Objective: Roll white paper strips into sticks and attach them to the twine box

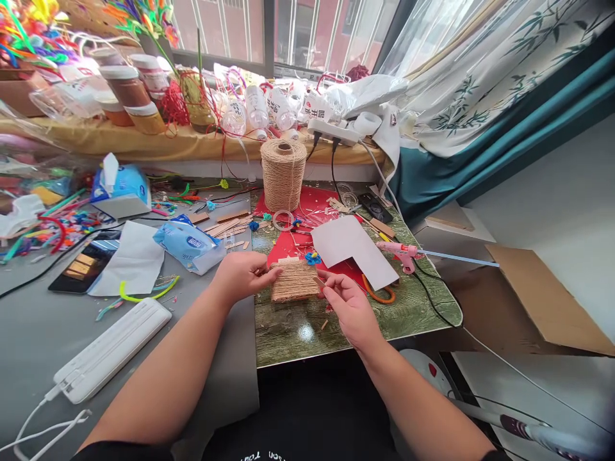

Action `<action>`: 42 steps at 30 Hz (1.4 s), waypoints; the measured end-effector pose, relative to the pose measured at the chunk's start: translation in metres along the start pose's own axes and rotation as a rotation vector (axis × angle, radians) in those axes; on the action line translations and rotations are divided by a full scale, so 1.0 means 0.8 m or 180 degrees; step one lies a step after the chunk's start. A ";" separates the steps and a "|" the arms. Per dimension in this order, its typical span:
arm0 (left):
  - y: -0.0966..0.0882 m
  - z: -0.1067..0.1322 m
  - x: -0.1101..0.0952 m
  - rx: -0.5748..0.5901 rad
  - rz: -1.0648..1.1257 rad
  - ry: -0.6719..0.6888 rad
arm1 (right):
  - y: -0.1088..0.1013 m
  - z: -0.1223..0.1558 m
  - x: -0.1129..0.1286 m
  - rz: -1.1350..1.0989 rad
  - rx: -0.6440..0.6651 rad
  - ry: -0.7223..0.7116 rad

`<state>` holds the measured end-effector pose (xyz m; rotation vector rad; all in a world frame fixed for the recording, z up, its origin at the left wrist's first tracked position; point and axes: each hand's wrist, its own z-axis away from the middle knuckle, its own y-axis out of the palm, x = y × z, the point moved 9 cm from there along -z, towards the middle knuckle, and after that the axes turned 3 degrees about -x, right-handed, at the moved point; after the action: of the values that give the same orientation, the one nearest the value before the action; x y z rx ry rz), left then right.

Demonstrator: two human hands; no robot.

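Note:
My left hand (pixel 241 274) grips the left edge of a small flat piece wrapped in jute twine (pixel 294 282), held just above the green table (pixel 336 323). My right hand (pixel 348 306) is at the piece's right edge, with thumb and forefinger pinched on a thin small stick or twine end (pixel 319 281). A big spool of jute twine (pixel 283 174) stands upright behind them on a red sheet (pixel 307 211).
A white paper sheet (pixel 354 250) and a pink glue gun (pixel 402 254) lie right of the hands. Tissue packs (pixel 188 244), a phone (pixel 85 261), a white power strip (pixel 113 349), pipe cleaners (pixel 45 224) and jars (pixel 125 89) clutter the left and back. Cardboard (pixel 548 301) lies at right.

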<state>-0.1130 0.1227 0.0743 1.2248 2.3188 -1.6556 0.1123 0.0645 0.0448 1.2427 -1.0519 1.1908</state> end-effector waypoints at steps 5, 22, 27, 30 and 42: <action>-0.025 0.002 0.012 -0.0545 0.0495 -0.0578 | -0.024 -0.002 -0.001 0.0258 -0.0399 -0.0182; -0.014 0.004 -0.041 0.0243 0.0351 0.0517 | -0.001 -0.029 0.061 0.1156 0.0231 -0.0671; -0.009 0.002 -0.027 0.0548 0.0344 0.0158 | 0.038 -0.036 0.085 0.1471 0.0442 -0.1007; -0.001 0.004 -0.022 0.0805 0.0352 0.0082 | 0.055 -0.048 0.096 0.1667 0.0503 -0.1215; 0.003 0.006 -0.019 0.0956 0.0410 -0.0025 | 0.086 -0.119 0.084 0.1782 0.1310 -0.0798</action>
<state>-0.1030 0.1108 0.0773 1.3792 1.9891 -2.0089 0.0466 0.1610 0.1126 1.4907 -1.4494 1.7777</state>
